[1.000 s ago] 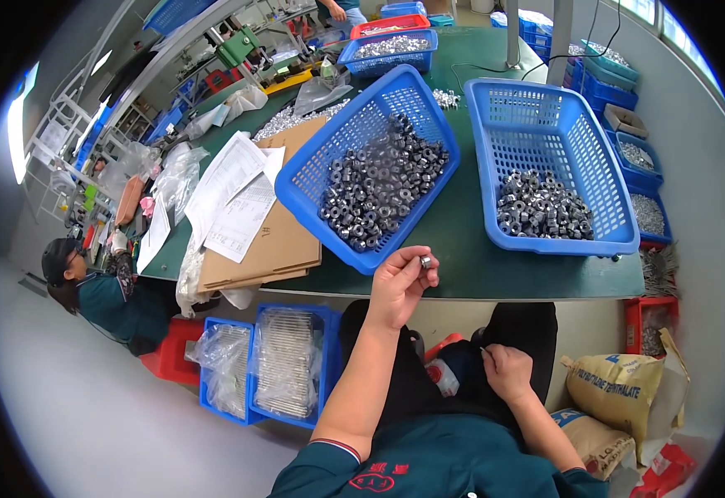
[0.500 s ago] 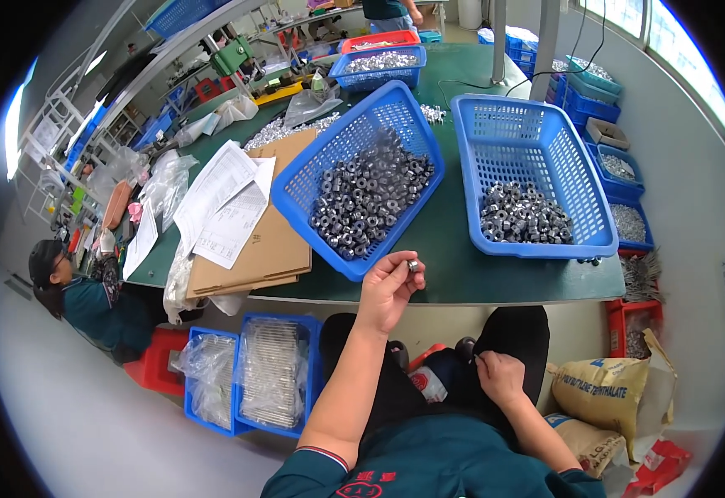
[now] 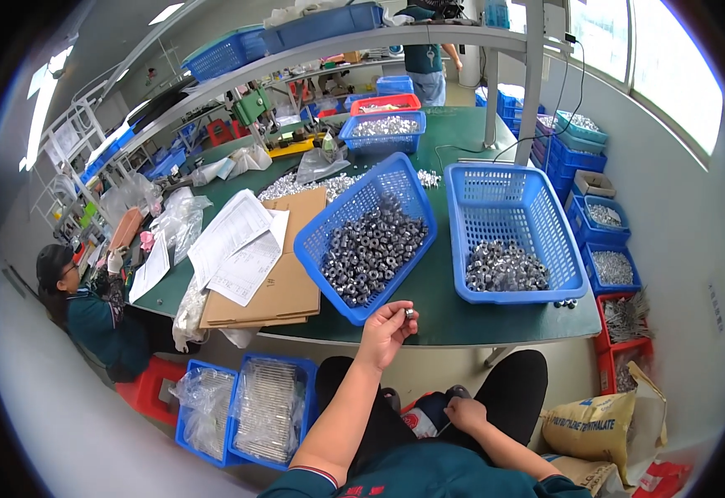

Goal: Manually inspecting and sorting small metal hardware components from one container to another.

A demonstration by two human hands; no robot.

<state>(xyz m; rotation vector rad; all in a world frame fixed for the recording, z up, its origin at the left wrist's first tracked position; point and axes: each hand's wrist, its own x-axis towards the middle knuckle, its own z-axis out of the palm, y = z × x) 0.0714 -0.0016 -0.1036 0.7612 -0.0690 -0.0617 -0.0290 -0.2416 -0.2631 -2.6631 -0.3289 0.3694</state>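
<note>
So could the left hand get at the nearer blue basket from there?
Probably yes: the left hand, pinching a small metal part, hovers just off the basket's near corner, with nothing in between.

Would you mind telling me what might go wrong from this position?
The left hand pinches a small metal part at the table edge, above the lap; it could slip and fall. The tilted basket of parts overhangs the cardboard and might shift if bumped.
</note>
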